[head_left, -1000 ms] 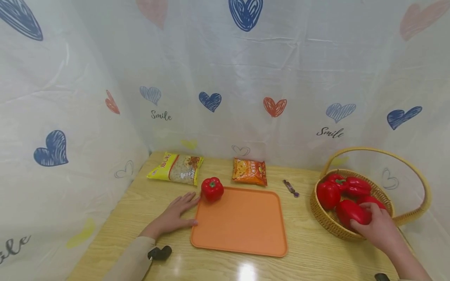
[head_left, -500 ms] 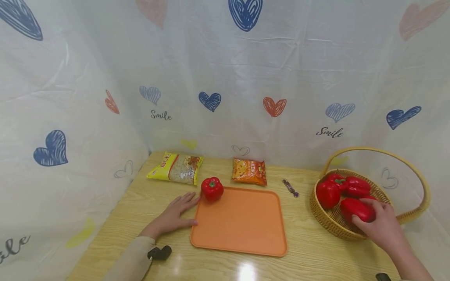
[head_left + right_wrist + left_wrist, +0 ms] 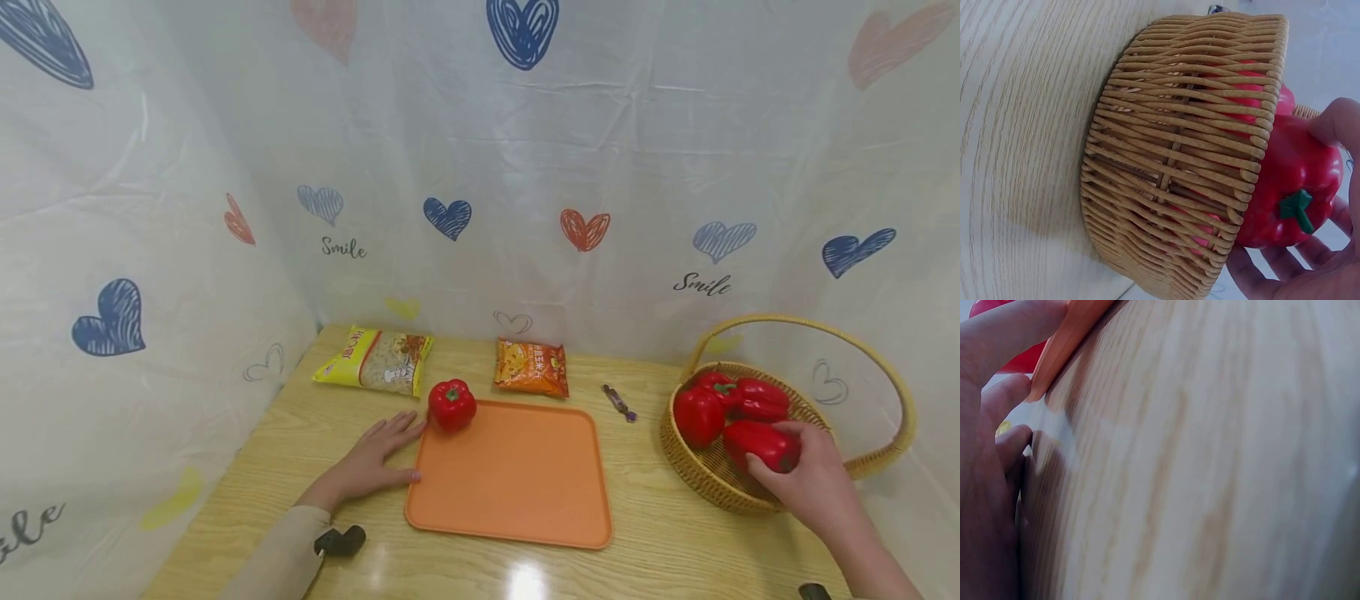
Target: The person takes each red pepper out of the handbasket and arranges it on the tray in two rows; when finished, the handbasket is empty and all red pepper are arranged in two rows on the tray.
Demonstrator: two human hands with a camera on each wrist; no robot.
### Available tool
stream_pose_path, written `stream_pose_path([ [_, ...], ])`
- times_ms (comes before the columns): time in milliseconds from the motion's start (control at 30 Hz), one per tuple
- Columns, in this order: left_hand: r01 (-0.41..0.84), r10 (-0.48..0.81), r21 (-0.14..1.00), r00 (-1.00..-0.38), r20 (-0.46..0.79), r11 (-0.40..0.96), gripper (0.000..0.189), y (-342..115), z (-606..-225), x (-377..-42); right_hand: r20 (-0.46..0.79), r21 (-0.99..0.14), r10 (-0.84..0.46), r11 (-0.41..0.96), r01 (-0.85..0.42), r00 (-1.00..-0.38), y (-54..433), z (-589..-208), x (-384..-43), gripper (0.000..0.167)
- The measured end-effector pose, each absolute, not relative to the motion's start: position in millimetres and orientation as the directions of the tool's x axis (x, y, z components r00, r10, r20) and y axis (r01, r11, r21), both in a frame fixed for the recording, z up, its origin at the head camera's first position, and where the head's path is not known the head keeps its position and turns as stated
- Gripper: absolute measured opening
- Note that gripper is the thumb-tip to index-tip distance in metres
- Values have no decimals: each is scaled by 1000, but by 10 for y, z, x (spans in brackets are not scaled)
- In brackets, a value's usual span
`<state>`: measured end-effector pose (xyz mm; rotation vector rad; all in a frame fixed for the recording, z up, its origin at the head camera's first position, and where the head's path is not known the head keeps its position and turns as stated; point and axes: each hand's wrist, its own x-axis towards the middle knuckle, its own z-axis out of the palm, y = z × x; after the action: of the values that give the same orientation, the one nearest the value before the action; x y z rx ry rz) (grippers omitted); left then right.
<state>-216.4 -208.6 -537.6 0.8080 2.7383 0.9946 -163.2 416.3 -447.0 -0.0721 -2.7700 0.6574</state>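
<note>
My right hand grips a red bell pepper at the near right side of the wicker basket. In the right wrist view the held bell pepper shows its green stem, with thumb on one side and fingers on the other, just above the basket rim. Several other red peppers lie in the basket. My left hand is spread on the table, its fingertips at the left edge of the orange tray. Another red bell pepper stands upright on the tray's far left corner.
Behind the tray lie a yellow food bag and an orange snack packet. A small purple-wrapped candy is between tray and basket. The basket's tall handle arches over its right side. A heart-printed curtain hangs behind.
My right hand has raised the held pepper slightly and turned it, and it now covers the pepper seen behind it. My left hand has stayed at the tray.
</note>
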Motion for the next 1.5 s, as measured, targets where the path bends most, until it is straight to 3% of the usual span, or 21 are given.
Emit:
stream_pose_path([
  [400, 445, 521, 624, -851, 71, 642, 83, -2083, -5374, -2163, 288, -415, 87, 909, -42, -954, 4105, -4453, -1608, 60],
  [700, 441, 519, 624, -852, 66, 645, 83, -2077, -5377, -2167, 267, -430, 106, 903, -20, -958, 4066, -4422, -1640, 70],
  [1233, 445, 520, 624, -851, 72, 642, 82, -2086, -5388, -2171, 283, -399, 63, 915, -58, -957, 4003, -4368, -1651, 66],
  [1500, 440, 519, 629, -852, 68, 641, 82, -2079, -5370, -2161, 276, -442, 86, 896, -47, -957, 3950, -4330, -1680, 68],
])
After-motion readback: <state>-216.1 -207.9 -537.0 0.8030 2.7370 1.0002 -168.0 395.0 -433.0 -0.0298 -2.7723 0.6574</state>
